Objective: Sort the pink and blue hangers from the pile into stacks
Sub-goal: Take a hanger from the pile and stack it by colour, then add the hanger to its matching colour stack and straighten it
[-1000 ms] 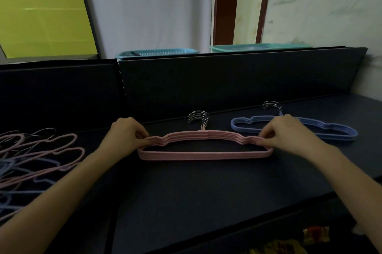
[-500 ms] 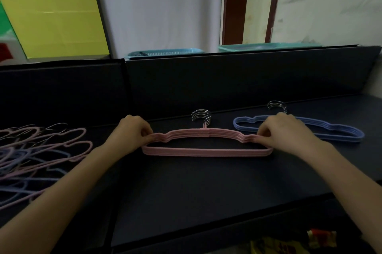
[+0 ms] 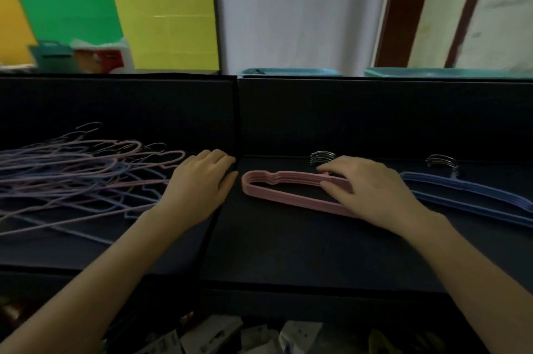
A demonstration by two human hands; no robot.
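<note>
Nearest the viewer, two bare forearms are seen reaching away over the front edge of the dark table (image 3: 288, 252). The left hand (image 3: 199, 183) is laid palm down near the seam between the two table sections, fingers loosely spread and holding nothing; its fingertips are pointed toward the back panel. The right hand (image 3: 372, 189) is pressed flat, fingers extended, on the right half of the pink stack (image 3: 277, 189), which is not gripped but steadied from above.

The relation on which the coming move is judged to turn: the unsorted pile (image 3: 80, 177) is spread over the left section of the table, just beside the left hand, on its outer side, and well apart from the right hand. The left hand is therefore the nearer one for the next pick. The hangers in the pile are tangled, pink and blue mixed, with long axes roughly along the table's width and their wire hooks turned toward the back-left.

The pink stack is set left to right, slightly slanted, metal hooks (image 3: 322, 158) toward the back panel. Farther right, the blue stack (image 3: 473, 195) is laid on a like axis, hooks also to the rear, running toward the right edge.
</note>
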